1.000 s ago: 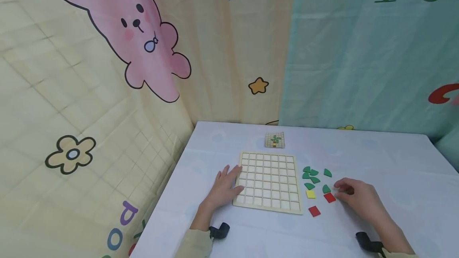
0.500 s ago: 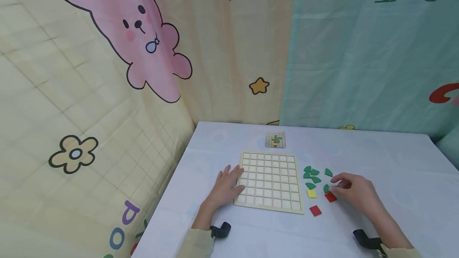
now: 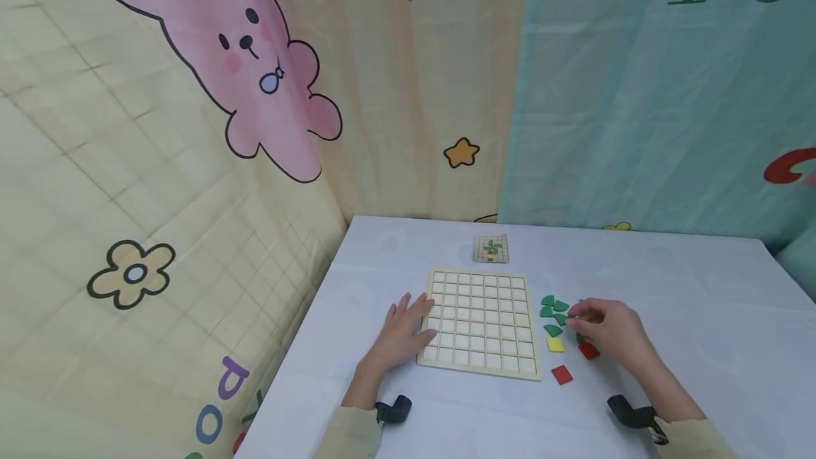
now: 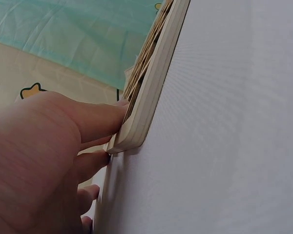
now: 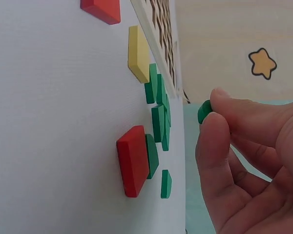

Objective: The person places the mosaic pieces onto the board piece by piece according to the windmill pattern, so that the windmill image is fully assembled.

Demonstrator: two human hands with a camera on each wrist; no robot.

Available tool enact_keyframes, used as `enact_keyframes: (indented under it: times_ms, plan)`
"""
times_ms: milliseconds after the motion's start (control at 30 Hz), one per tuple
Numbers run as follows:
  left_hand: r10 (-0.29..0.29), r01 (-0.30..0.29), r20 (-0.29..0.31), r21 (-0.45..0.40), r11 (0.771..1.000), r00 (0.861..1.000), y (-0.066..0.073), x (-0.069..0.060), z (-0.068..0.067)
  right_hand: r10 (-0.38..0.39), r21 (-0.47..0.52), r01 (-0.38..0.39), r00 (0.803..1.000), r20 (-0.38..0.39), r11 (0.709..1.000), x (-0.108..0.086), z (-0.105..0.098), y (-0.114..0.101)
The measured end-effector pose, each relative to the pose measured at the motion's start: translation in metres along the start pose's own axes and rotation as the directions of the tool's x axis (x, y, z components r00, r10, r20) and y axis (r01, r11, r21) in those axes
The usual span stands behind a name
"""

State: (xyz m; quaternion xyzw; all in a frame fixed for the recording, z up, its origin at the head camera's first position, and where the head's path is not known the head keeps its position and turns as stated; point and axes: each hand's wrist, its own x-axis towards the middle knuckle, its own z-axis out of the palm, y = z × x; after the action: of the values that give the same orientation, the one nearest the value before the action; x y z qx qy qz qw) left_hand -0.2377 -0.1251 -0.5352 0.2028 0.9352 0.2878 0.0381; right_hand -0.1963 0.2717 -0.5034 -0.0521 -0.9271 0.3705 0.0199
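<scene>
A pale wooden grid board point(image 3: 478, 324) lies on the white table. My left hand point(image 3: 398, 335) rests on its left edge with fingers spread; the left wrist view shows the thumb on the board's rim point(image 4: 146, 107). My right hand point(image 3: 608, 328) is raised over the loose pieces right of the board. Between its thumb and index finger it pinches a small green piece point(image 5: 204, 111). Beneath and beside it lie several green pieces point(image 3: 552, 330), a yellow square point(image 3: 555, 344) and two red squares point(image 3: 562, 375), one point(image 5: 133, 161) close against a green piece.
A small card point(image 3: 490, 248) with a coloured pattern on a grid lies behind the board. Printed cloth point(image 3: 395, 91) hangs behind and left of the table point(image 3: 701, 303). Each wrist wears a black device point(image 3: 394, 409).
My right hand has moved left and slightly away from me, over the green pieces. The left hand has stayed on the board.
</scene>
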Motion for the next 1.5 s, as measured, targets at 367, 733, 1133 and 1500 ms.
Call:
enact_keyframes:
  times_ms: [367,733,1133,1500]
  plan:
    - [-0.008,0.008,0.006,0.007,1.0,1.0,-0.001,0.0,0.001,-0.044,0.09,0.039,0.998,0.054,0.995,0.011,0.008,-0.014]
    - [-0.023,0.023,0.01,0.004,1.0,1.0,-0.001,-0.001,0.001,-0.012,0.203,-0.004,0.997,0.079,0.979,0.027,0.024,-0.023]
    - [-0.018,0.018,0.0,0.007,1.0,1.0,-0.003,0.001,0.003,-0.036,0.276,0.014,0.996,0.076,0.961,0.048,0.044,-0.043]
    - [-0.011,0.011,-0.006,0.001,1.0,1.0,-0.003,0.002,0.003,-0.051,0.304,0.027,0.996,0.071,0.952,0.064,0.067,-0.056]
